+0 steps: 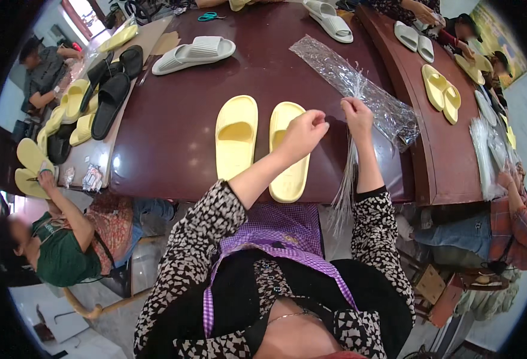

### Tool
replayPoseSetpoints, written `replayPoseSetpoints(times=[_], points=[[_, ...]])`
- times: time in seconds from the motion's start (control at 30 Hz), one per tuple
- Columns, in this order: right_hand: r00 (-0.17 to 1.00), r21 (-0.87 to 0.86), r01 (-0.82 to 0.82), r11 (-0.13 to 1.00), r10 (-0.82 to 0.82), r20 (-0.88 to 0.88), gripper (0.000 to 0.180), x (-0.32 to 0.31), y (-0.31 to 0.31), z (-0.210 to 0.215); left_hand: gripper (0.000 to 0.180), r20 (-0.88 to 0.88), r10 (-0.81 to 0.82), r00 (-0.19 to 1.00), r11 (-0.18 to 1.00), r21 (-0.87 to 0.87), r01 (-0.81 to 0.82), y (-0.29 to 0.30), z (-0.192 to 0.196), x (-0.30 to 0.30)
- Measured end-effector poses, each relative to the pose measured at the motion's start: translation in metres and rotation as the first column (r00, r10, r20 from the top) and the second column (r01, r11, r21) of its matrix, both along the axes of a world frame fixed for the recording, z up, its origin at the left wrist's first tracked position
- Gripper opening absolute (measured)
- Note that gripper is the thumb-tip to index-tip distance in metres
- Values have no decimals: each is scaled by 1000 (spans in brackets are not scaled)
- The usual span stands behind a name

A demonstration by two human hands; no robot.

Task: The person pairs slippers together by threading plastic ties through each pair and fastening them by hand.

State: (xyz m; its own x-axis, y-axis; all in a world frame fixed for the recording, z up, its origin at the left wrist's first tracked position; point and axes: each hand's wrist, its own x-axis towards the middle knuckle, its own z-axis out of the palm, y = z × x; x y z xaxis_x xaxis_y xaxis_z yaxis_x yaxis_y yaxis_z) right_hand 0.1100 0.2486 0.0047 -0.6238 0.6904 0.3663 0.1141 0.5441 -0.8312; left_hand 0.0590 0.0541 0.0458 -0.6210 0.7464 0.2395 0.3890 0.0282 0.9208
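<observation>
- We see our right hand (357, 113) raised over the dark red table (173, 137), fingers pinched shut on the top end of a bundle of thin clear plastic strips (348, 179); the bundle hangs down past the table edge toward our lap.
- Our left hand (304, 133) is just beside it, fingers curled in, thumb & forefinger tips close together near the bundle's top. We can't tell if it actually grips a strip or only touches one; too fine to make out.
- Under the left hand: a pair of pale yellow slides (262, 146), side by side, toes away from us, on the table nr its front edge. The right one of the pair is partly covered by our left forearm.
- Just behind the right hand lies a long clear plastic bag (359, 90), flat & crinkled, running diagonally twd the table's right end.
- Further back, well apart from the hands: a pair of white slides (194, 54), stacked at a slant, & teal scissors (211, 16) nr the far edge.
- Left side: black slides (112, 90) & more yellow ones piled on a lighter surface.
- Right side: a 2nd table (437, 149) w/ a yellow pair (442, 93) & white ones.
- We wear a black-&-white patterned top w/ a purple checked apron (281, 230).
- Other ppl sit around: one in green (60, 251) at lower left, one in plaid at right.
</observation>
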Motion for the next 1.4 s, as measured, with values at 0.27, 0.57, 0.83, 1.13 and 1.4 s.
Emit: replayPoseSetpoints(times=[0.27, 0.57, 0.83, 1.13, 1.4], points=[[978, -225, -201, 953, 183, -101, 18, 2, -10, 19, 22, 798, -156, 583, 987, 151, 57, 76, -11, -13], [940, 277, 122, 953, -201, 277, 42, 38, 14, 6, 8, 821, -56, 568, 998, 57, 16, 79, -37, -17], [840, 371, 94, 924, -274, 468, 44, 34, -9, 9, 9, 840, -81, 536, 996, 85, 18, 74, -32, -17], [780, 322, 166, 932, -324, 536, 26, 26, 12, -10, 9, 849, -115, 516, 993, 101, 57, 58, -13, -18], [961, 71, 210, 975, -219, 169, 25, 27, 39, -29, 9, 861, -150, 487, 989, 138, 60, 36, 7, -18]])
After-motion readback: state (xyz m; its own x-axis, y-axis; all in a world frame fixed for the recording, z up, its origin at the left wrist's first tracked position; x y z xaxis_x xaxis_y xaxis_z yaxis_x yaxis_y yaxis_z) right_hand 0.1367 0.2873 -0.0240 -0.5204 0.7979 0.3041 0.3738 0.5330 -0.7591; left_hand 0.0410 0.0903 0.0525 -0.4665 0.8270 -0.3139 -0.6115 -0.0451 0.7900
